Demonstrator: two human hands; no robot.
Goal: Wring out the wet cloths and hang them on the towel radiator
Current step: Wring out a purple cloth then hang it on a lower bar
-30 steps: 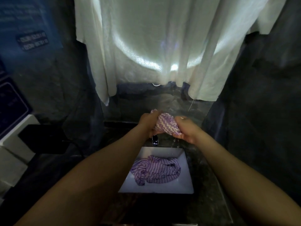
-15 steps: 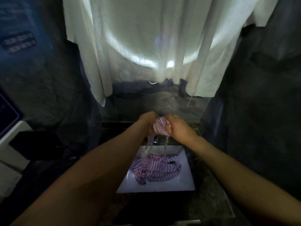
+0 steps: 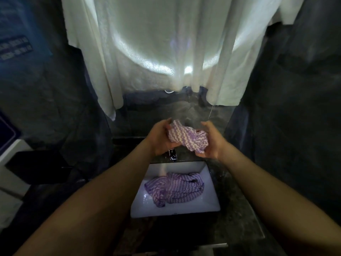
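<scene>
I hold a crumpled purple-and-white zigzag cloth point(image 3: 188, 138) above the tap, between both hands. My left hand point(image 3: 159, 140) grips its left end and my right hand point(image 3: 212, 143) cups its right end. A second cloth of the same pattern point(image 3: 175, 189) lies bunched in the white rectangular sink point(image 3: 212, 206) below. No towel radiator shows in this view.
A dark tap point(image 3: 172, 155) stands at the back of the sink. A large white towel point(image 3: 166, 43) hangs over the wall ahead. Dark stone counter point(image 3: 238, 218) surrounds the sink. A white box-like unit point(image 3: 11, 163) sits at the left.
The cloth was squeezed tight into a small ball with water running down; now my hands have moved apart and the cloth is loosened and spread wider between them.
</scene>
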